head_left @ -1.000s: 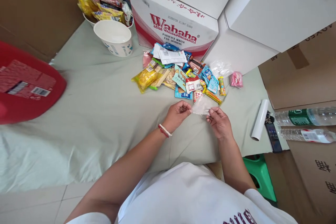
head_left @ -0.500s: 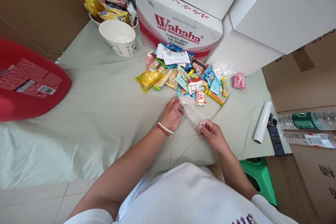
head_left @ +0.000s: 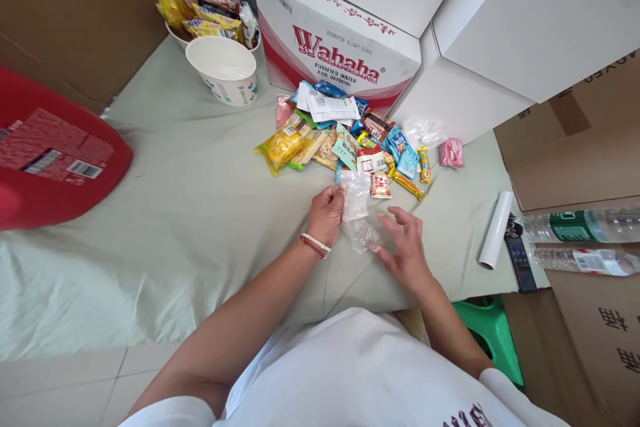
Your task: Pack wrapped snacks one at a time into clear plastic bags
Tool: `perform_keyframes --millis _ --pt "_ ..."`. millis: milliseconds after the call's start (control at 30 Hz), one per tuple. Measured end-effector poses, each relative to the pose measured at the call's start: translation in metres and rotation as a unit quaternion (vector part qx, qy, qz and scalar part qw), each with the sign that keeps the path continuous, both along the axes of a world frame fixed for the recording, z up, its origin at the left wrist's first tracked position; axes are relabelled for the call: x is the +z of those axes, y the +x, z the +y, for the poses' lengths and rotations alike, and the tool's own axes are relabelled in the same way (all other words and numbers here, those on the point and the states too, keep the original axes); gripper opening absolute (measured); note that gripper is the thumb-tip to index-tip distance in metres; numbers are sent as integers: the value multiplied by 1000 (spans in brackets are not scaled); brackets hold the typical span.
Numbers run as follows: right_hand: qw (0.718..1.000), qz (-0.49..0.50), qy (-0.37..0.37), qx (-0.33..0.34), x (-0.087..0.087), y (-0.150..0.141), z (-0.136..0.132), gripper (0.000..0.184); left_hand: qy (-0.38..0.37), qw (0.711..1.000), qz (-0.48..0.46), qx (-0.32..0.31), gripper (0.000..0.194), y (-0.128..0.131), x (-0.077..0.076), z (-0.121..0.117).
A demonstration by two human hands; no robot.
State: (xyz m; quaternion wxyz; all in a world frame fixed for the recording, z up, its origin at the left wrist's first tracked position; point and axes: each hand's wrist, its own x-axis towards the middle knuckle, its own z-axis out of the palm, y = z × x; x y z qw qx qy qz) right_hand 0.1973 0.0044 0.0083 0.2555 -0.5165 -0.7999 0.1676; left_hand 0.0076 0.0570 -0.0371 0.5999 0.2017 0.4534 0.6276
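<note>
My left hand (head_left: 327, 215) pinches a clear plastic bag (head_left: 356, 197) by its left side. The bag hangs crumpled over the cloth, its lower end loose. To its right, my right hand (head_left: 404, 245) has thumb and fingers spread, close to the bag's lower end and holding nothing. Just beyond the bag lies a heap of wrapped snacks, among them a yellow snack packet (head_left: 285, 147), a red-and-white packet (head_left: 371, 160), a small cream-and-red packet (head_left: 381, 185) and blue packets (head_left: 400, 143).
A Wahaha water carton (head_left: 340, 40) stands behind the snacks. Back left are a paper bowl (head_left: 225, 73) and more snacks in bowls. A red container (head_left: 60, 153) is at left. To the right lie a pink packet (head_left: 452, 153), a white roll (head_left: 496, 230), a remote (head_left: 520, 263) and plastic bottles (head_left: 575, 227).
My right hand has let go of the plastic bag and its fingers have spread apart. The bag, stretched between both hands before, now hangs from my left hand.
</note>
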Motion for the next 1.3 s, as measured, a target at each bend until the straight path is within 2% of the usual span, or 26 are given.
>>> perform_keyframes --millis 67,100,167,200,233,300,367,433,467,500,600,667,700,767,833,867,900,933,1000,1067,1133,1233,1300 --pt "999 5 -19 45 1 -6 5 24 -1 1000 -4 7 67 0 0 0" --pt "998 32 -33 43 1 -8 6 16 -4 1000 -7 13 68 0 1 1" --pt "990 127 -67 -14 1 -9 9 9 -19 999 -16 21 68 -2 3 2" --pt "976 186 -94 -59 1 -8 10 10 -29 999 -22 23 68 -3 4 3" --pt "954 249 -127 -107 2 -5 10 13 -41 999 -27 23 69 -4 5 4" --pt "890 361 -211 -183 4 1 9 23 -63 997 -34 21 69 -5 6 4" --pt "825 430 -298 -214 5 6 6 33 -74 997 -32 18 70 -6 7 4" --pt "789 446 -365 -215 4 11 1 38 -74 997 -25 14 69 -5 8 2" --pt "788 434 -383 -210 4 12 -2 38 -70 997 -23 13 69 -4 8 2" --pt "799 413 -386 -205 3 14 -4 38 -64 998 -22 12 69 -3 8 1" --pt "861 338 -330 -190 1 18 -7 33 -55 998 -16 5 68 -2 7 1" --pt "876 333 -302 -175 4 20 -5 30 -56 998 0 3 66 -2 4 2" --pt "870 351 -303 -167 6 20 -3 29 -53 998 21 15 64 -4 2 3" --pt "844 406 -315 -156 14 19 0 28 -36 990 106 82 56 -8 1 3" --pt "818 455 -316 -154 22 16 1 29 -1 959 223 174 51 -12 6 -1" --pt "810 470 -315 -154 26 14 1 29 28 940 274 199 47 -13 10 -5" --pt "806 480 -311 -155 29 12 1 29 67 928 310 196 40 -13 17 -11" --pt "804 486 -307 -153 32 9 1 29 115 923 329 161 32 -10 25 -17" --pt "806 493 -296 -143 37 4 1 28 212 919 331 36 24 -1 42 -31" --pt "812 494 -283 -126 40 2 1 27 255 908 326 -63 32 12 57 -42" --pt "825 482 -272 -116 45 3 3 26 240 904 340 -96 41 21 64 -49" --pt "854 435 -265 -104 55 10 10 28 185 918 334 -109 10 23 64 -49" --pt "871 408 -261 -89 63 14 17 29 152 935 297 -119 13 18 64 -47"
